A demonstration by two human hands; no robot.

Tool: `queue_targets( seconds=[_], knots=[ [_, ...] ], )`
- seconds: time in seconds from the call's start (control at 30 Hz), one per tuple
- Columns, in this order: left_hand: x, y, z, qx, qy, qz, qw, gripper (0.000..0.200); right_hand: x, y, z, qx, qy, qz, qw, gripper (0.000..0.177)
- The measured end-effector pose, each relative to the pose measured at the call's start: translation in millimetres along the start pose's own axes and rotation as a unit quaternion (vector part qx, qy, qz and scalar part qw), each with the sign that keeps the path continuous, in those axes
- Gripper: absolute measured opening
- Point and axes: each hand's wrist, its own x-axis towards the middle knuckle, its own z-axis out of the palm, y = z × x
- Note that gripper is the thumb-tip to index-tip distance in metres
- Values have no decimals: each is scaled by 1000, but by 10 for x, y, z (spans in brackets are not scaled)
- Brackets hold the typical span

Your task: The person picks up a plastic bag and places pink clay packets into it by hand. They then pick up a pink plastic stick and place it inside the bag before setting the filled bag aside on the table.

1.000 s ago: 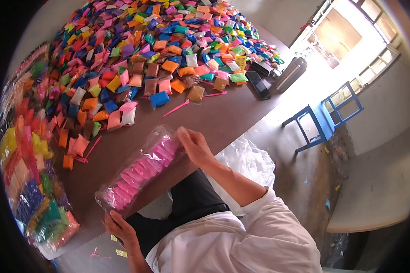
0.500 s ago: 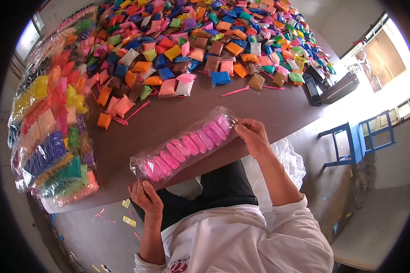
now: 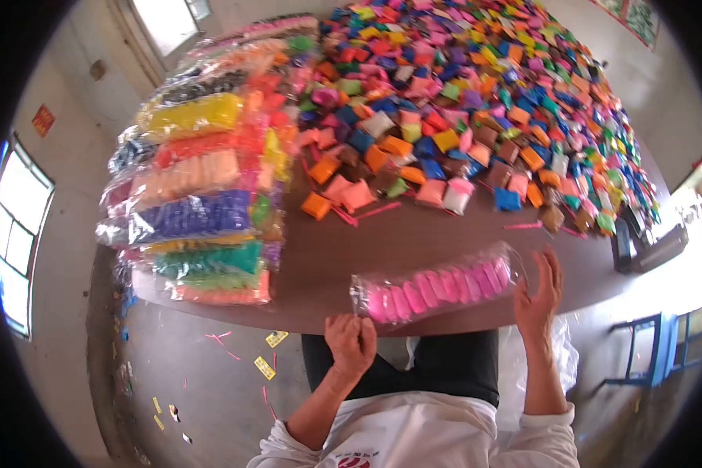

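Observation:
A long clear plastic bag holding a row of pink packets (image 3: 441, 292) is stretched over the front part of the brown table (image 3: 437, 232). My left hand (image 3: 351, 343) is closed at the bag's lower left corner and pinches its edge. At the bag's right end, my right hand (image 3: 540, 300) is raised with fingers extended and thumb apart, beside the plastic and not gripping it.
Filled bags in many colours (image 3: 199, 214) are stacked along the table's left side. A large heap of small coloured packets (image 3: 444, 101) spreads across the back. Pink strips (image 3: 374, 210) lie before it. A blue chair (image 3: 654, 351) stands at right; scraps (image 3: 265, 366) litter the floor.
My view has swung left, so everything appears farther right. My right hand has let go of the bag's right end and opened. The bag now sits flatter, less tilted.

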Motion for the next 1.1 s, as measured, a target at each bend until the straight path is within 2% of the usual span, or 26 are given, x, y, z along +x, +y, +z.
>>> queue_targets(
  seconds=[0.07, 0.17, 0.3, 0.4, 0.7, 0.8, 0.9, 1.1],
  knots=[
    [-11, 16, -16, 25, -13, -14, 999, 26, 141, -209, -158, -35, -2, -55, 998, 42],
    [-27, 10, -10, 34, -18, -23, 999, 28, 286, -620, -174, 1, -34, -166, 986, 41],
    [-51, 22, -10, 42, -18, -24, 999, 26, 217, -1018, 67, 31, -135, -244, 960, 49],
    [-41, 22, -31, 36, -18, -12, 999, 23, -91, -900, 537, -2, -226, -234, 946, 53],
    [-82, 21, -35, 55, -23, -15, 998, 23, -32, -1045, 280, 19, -177, -214, 960, 57],
    [-73, 25, -29, 45, -14, -9, 999, 21, -97, -1114, 216, 55, -203, -238, 948, 59],
    [-59, 41, -32, 51, -12, -3, 999, 20, -376, -1016, 495, 43, -229, -271, 934, 62],
    [-90, 23, -28, 37, -10, 7, 999, 19, -417, -1020, 456, 65, -230, -246, 939, 68]
  ],
)
